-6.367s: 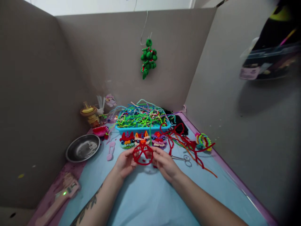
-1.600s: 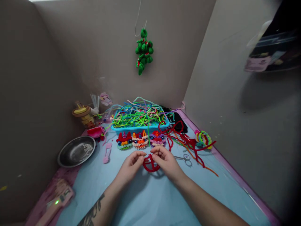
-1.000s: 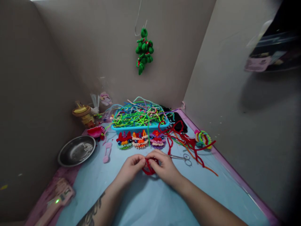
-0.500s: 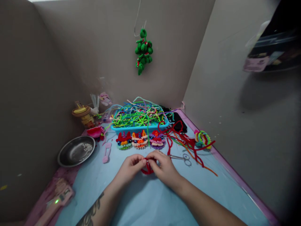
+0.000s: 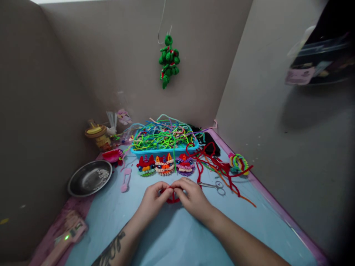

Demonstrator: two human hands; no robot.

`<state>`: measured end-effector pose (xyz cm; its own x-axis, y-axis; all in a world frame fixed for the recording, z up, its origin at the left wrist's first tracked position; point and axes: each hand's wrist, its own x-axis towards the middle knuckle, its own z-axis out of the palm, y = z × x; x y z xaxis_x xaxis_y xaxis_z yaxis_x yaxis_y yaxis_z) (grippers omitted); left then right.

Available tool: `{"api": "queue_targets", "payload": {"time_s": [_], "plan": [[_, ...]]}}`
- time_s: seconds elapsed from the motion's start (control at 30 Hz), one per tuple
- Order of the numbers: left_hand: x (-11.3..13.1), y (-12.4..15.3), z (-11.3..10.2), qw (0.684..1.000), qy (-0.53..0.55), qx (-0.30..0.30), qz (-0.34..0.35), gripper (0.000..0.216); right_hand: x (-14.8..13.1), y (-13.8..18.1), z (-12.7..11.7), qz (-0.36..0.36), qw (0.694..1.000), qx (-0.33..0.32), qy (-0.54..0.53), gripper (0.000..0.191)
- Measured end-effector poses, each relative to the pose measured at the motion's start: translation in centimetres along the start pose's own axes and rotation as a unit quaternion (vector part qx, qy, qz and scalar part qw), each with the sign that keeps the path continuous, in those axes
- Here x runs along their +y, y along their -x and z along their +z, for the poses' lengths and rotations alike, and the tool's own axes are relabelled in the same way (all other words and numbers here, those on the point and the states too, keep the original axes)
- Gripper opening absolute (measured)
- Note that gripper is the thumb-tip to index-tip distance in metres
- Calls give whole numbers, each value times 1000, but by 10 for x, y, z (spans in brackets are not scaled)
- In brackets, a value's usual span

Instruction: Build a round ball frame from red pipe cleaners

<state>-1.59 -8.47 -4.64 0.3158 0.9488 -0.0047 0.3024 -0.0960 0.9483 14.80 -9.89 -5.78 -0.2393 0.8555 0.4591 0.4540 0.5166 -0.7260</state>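
Between my hands is a red pipe cleaner (image 5: pixel 173 200), bent into a rounded loop with a strand across its middle. My left hand (image 5: pixel 156 195) pinches its upper edge between thumb and fingers. Right beside it, my right hand (image 5: pixel 190 194) is also closed on the red pipe cleaner, the two sets of fingertips almost touching. The fingers hide the exact spot they grip. Just beyond stand three colourful pipe-cleaner animal heads (image 5: pixel 165 164) in a row. Small scissors (image 5: pixel 212 186) lie to the right of my right hand.
A blue basket (image 5: pixel 155 152) full of pipe cleaners stands at the back. Loose red and orange pipe cleaners (image 5: pixel 230 173) lie at right. A metal bowl (image 5: pixel 80 181) with small white pieces, a pink clip (image 5: pixel 125 181) and a pink device (image 5: pixel 69 236) are at left. Grey walls enclose the table.
My fingertips have come closer together over the top of the red loop, and less of it shows between them. The other things on the table lie as before.
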Motion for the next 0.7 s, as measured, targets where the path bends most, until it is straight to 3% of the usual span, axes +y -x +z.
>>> {"api": "queue_targets", "payload": {"time_s": [0.13,0.27,0.43,0.5,0.6,0.7], "plan": [[-1,2,0,990,-120,23,70,18,3,0,1,12,1000,-5,15,19],[-6,3,-1,958,-238,38,157,16,4,-2,1,4,999,-23,48,19],[-5,4,-1,942,-264,32,203,15,2,-3,0,2,998,-39,54,19],[-3,4,-2,957,-227,26,179,15,2,-4,-2,15,999,-36,20,19],[-2,1,-6,995,-71,4,76,17,3,-6,-5,46,994,-18,-92,12],[-4,-2,-9,988,153,-4,-29,19,6,-7,-7,97,971,-6,-217,33]]}}
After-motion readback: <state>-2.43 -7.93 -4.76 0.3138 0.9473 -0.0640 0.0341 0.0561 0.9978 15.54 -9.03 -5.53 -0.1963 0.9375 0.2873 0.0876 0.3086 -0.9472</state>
